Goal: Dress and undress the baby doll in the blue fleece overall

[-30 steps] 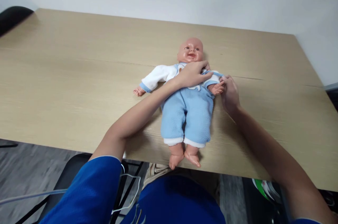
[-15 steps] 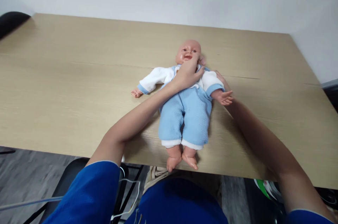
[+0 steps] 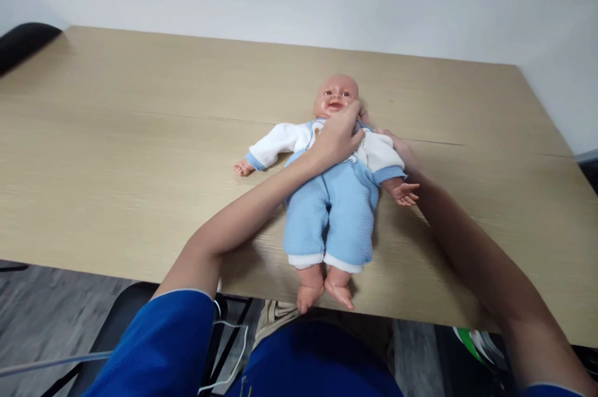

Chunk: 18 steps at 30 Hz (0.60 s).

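A baby doll (image 3: 332, 213) in a white top and light blue trousers lies on its back on the wooden table (image 3: 140, 135), head away from me and bare feet over the near edge. My left hand (image 3: 337, 136) rests on the doll's chest, its fingers closed at the collar just under the chin. My right hand (image 3: 400, 146) is tucked behind the doll's shoulder on the right side, next to the sleeve; its fingers are hidden by the doll. Both of the doll's arms lie spread out to the sides.
A white wall runs behind the table's far edge. A black chair back (image 3: 23, 42) shows at the far left corner. Below the near edge are a dark seat (image 3: 121, 316), a thin white cable (image 3: 231, 347) and a green-and-white object (image 3: 471, 344) on the floor.
My left hand slid from the doll's chest up to its collar. My right hand let go of the doll's hand and went behind its shoulder; that doll arm now lies outstretched.
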{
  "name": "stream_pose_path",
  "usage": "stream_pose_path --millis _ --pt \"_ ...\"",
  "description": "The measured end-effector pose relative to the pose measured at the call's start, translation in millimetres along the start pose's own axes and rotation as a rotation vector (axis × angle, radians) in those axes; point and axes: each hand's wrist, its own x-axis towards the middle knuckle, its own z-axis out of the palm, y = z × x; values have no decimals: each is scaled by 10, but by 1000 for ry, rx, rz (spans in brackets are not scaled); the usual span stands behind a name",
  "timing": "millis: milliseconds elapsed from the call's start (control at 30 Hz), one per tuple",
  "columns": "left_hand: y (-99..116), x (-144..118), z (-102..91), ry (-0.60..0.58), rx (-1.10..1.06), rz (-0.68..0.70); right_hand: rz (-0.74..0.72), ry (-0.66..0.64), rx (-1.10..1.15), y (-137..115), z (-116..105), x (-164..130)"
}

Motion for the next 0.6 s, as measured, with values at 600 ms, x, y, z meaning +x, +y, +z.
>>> stream_pose_path --millis 600 --pt "37 -96 -81 30 228 20 76 88 -145 610 -1231 -804"
